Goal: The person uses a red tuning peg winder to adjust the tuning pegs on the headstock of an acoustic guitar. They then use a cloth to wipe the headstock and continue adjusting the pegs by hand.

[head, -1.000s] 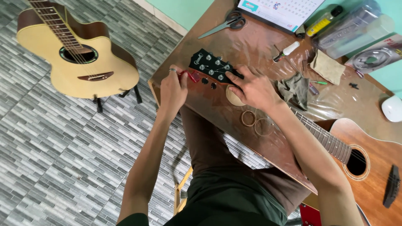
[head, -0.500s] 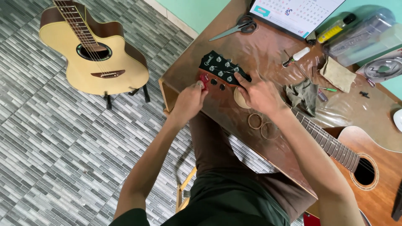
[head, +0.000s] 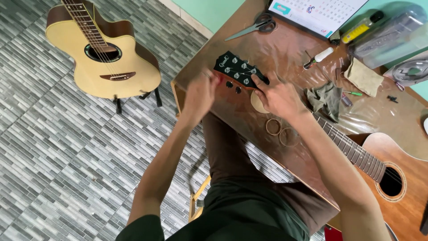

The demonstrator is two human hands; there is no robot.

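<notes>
A brown acoustic guitar (head: 379, 167) lies on the brown table (head: 285, 53), its black headstock (head: 238, 71) pointing toward the table's left corner. My right hand (head: 278, 96) is closed around the neck just behind the headstock. Blurred with motion, my left hand (head: 200, 91) sits at the headstock's near edge by the tuning pegs, its fingers closed on a small red tool (head: 216, 80). Two dark pegs (head: 232, 86) show below the headstock between my hands.
A pale acoustic guitar (head: 104, 58) stands on the tiled floor at left. The table holds scissors (head: 254, 27), a calendar (head: 318, 13), a screwdriver (head: 318, 57), a grey cloth (head: 325, 100), coiled strings (head: 281, 129) and a clear plastic box (head: 388, 35).
My left hand has stayed at the headstock's edge with the red tool and is now blurred by movement. My right hand keeps its hold on the neck. The view has drifted slightly.
</notes>
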